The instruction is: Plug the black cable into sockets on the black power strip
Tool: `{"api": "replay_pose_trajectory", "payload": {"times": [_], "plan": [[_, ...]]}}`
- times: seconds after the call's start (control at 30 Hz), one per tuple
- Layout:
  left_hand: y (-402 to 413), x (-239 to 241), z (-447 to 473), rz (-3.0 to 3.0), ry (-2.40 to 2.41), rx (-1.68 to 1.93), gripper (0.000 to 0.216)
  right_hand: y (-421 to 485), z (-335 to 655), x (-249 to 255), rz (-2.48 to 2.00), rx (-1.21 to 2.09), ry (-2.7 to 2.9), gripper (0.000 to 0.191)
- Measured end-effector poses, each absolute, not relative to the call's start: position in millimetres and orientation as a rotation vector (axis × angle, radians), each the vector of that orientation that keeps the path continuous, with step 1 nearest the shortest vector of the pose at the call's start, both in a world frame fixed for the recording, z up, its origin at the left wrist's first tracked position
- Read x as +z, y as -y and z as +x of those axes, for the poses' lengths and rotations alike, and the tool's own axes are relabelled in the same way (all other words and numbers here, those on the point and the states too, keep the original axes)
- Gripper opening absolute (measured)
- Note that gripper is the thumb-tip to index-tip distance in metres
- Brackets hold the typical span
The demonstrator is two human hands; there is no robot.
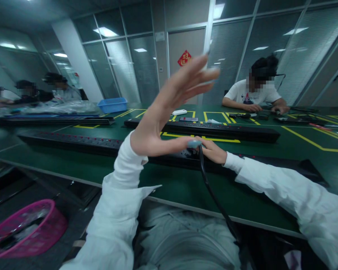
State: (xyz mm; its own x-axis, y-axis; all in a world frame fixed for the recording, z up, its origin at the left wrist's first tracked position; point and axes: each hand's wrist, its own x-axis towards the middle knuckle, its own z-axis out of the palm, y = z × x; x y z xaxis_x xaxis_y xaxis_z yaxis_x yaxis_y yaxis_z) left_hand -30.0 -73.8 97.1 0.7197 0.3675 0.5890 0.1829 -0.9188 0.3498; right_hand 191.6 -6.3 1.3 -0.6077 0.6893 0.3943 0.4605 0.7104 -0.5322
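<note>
My left hand (171,101) is raised over the table, fingers stretched out and thumb well apart, with nothing in its grasp. The tip of its thumb covers part of my right hand (213,152) in the view. That right hand is low over the nearer long black power strip (169,159), its fingers closed at the plug end of a thick black cable (207,180). Metal prongs show faintly there, close to the strip's sockets; whether they touch it I cannot tell. From the plug the cable hangs over the table's front edge toward my lap.
A second black power strip (208,129) lies farther back on the green table (169,183), among yellow tape lines. Behind it are a phone (188,119) and a blue bin (112,105). Across the table a person (253,92) handles cables. A pink basket (52,225) stands on the floor, left.
</note>
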Motion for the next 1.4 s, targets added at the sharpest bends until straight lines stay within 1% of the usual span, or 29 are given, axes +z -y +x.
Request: {"api": "replay_pose_trajectory", "payload": {"times": [0.07, 0.1, 0.2, 0.27, 0.47, 0.63, 0.73, 0.8, 1.0, 1.17, 1.4], "plan": [[48.7, 97.3, -21.5, 2.675, -0.506, 0.920, 0.076, 5.0, 191.5, 0.2, -0.914, 0.493, 2.310, 0.029], [31.6, 92.3, -17.8, 2.672, -0.601, 0.800, 0.076, 4.4, 191.5, -0.3, -0.928, 0.490, 2.303, 0.029], [-18.8, 64.2, -8.5, 2.560, -0.885, 0.388, 0.087, 3.3, 191.7, -1.5, -0.931, 0.490, 2.297, 0.029], [-38.6, 44.6, -2.6, 2.503, -0.920, 0.255, 0.087, 2.8, 192.1, -2.1, -0.916, 0.486, 2.305, 0.028], [-31.9, 15.2, 8.5, 2.541, -0.671, 0.230, 0.079, -0.7, 193.6, -6.7, -0.823, 0.494, 2.372, 0.022], [-27.0, -2.4, 9.0, 2.587, -0.813, 0.355, 0.084, -2.1, 194.5, -8.7, -0.866, 0.451, 2.393, 0.020], [-25.7, -8.7, 12.5, 2.661, -0.990, 0.314, 0.076, -1.5, 198.3, -5.6, -0.882, 0.399, 2.440, 0.022], [-22.7, -10.5, 16.0, 2.707, -1.066, 0.299, 0.075, -1.1, 201.7, -2.4, -0.862, 0.369, 2.502, 0.024], [-17.4, -12.0, 19.1, 2.784, -1.136, 0.287, 0.079, 3.9, 202.9, 5.6, -0.784, 0.182, 2.656, 0.030], [-20.1, -13.1, 16.1, 2.803, -1.115, 0.290, 0.084, 12.3, 195.9, 5.7, -0.783, -0.004, 2.748, 0.027], [-20.5, -15.4, 17.0, 2.839, -1.155, 0.242, 0.078, 16.9, 198.0, -2.5, -0.815, 0.102, 2.670, 0.033]]}}
